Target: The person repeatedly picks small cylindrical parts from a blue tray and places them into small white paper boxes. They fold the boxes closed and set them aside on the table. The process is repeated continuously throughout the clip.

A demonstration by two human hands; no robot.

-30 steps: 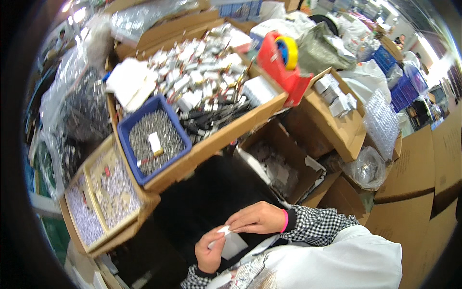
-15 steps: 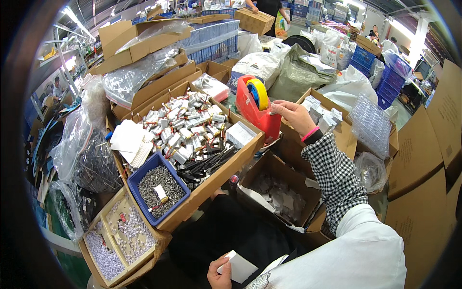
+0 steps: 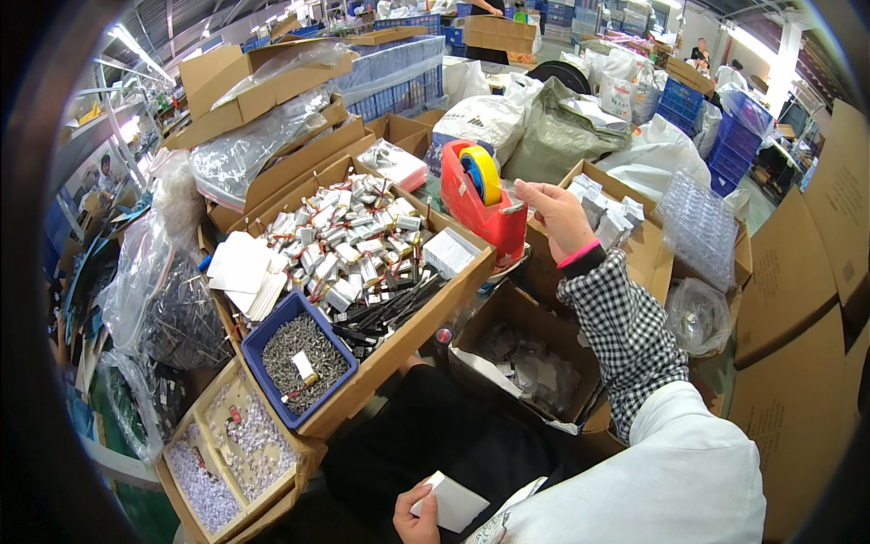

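Note:
My left hand (image 3: pixel 416 513) grips a small flat white box (image 3: pixel 450 501) low in front of me, over my dark clothing. My right hand (image 3: pixel 560 220) is raised beside a red tape dispenser (image 3: pixel 485 210), which carries a roll of tape (image 3: pixel 483 175) on a yellow and blue core. Thumb and forefinger are pinched together just right of the dispenser's cutting end. A small pale, see-through bit shows at their tips and looks like a piece of tape. The other fingers of that hand are curled.
A big carton (image 3: pixel 391 363) holds many small silvery battery packs (image 3: pixel 349 240), black leads and white cards (image 3: pixel 240 263). A blue bin of screws (image 3: pixel 299 360) and a divided tray (image 3: pixel 213 437) stand at its near-left corner. Right of it is an open carton (image 3: pixel 471 364); clear plastic trays (image 3: pixel 696 231) lie beyond.
My right hand has moved slightly left and up, and its fingertips have lifted off the dispenser's cutting end. My left hand still holds the white box in nearly the same place.

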